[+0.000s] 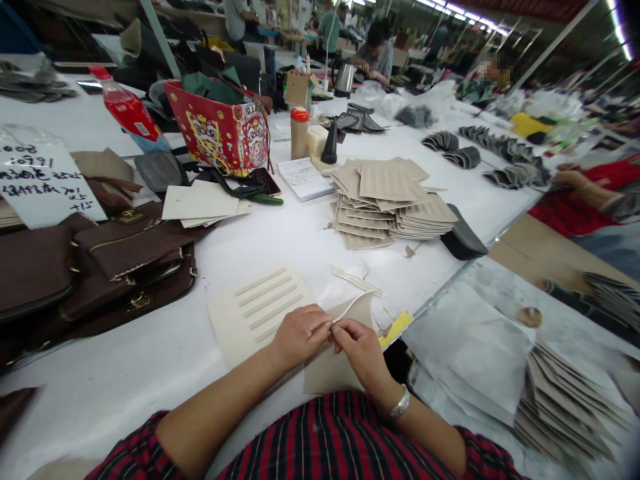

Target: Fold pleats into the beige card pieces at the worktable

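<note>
My left hand [303, 333] and my right hand [357, 347] meet over the near edge of the white table, fingertips pinched together on the edge of a beige sheet [327, 373]. A pale strip [353, 303] rises from between the fingers along that sheet's upper edge. Left of it, partly under my left forearm, lies a cream panel [273, 300] with several raised parallel bars. Thin pale strips [357, 280] rest just beyond my hands, and a yellow piece [397, 328] lies to their right.
Stacked beige panels [390, 183] stand ahead, beside a dark curved piece [465, 233]. Brown bags [100, 267] cover the left side. Farther back are a red box [215, 130], a bottle [127, 110] and a notepad [305, 179]. More sheets [560, 400] lie at right. Other people sit beyond.
</note>
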The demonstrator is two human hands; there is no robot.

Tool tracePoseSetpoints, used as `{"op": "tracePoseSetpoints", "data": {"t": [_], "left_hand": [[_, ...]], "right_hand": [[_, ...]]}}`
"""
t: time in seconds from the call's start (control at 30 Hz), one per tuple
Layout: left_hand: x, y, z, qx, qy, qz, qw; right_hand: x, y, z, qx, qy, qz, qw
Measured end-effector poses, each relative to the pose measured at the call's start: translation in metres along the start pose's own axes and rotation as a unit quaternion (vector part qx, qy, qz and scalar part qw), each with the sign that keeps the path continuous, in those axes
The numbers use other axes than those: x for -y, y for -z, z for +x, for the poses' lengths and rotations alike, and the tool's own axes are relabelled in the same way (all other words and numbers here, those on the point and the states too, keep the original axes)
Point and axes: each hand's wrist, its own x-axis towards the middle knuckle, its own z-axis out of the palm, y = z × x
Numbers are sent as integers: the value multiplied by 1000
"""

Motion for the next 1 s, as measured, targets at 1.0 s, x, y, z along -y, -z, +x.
{"op": "tracePoseSetpoints", "data": {"t": [1.0], "left_hand": [[2,-22,2,-59,-179,209,960]], "right_hand": [[-14,-2,9,-75,-35,-60,995]]}}
